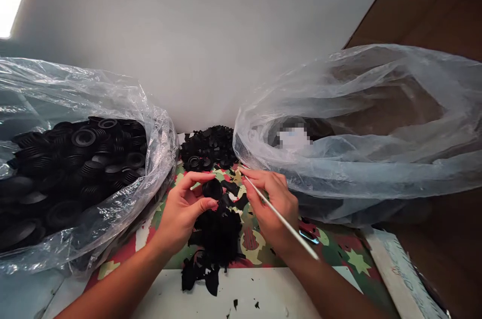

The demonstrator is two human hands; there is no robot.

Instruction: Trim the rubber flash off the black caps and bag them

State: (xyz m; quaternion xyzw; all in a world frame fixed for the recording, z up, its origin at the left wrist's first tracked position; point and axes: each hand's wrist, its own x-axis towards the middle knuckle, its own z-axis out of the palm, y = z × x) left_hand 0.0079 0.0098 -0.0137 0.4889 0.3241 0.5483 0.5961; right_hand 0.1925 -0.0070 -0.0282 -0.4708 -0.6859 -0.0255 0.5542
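Observation:
Between the thumb and fingers of my left hand (188, 199) is a black ribbed rubber bellows (212, 189), held over the table. My right hand (274, 197) is closed around a thin white stick (280, 216), one end near the fingertips and the other reaching back over the wrist. A gap separates the stick's near tip from the bellows. Beneath and between both hands lies a heap of black rubber scraps (218, 238). Farther back, another black pile (211, 145) of scraps and small ringed pieces rests against the wall.
At left, a clear plastic bag (150, 128) holds many black bellows (83, 158). Another clear bag (376, 173) stands wide open at right. A patterned cloth (250, 238) covers the table, with a white board (259, 291) in front. A small metallic tool (309, 236) lies beside my right wrist.

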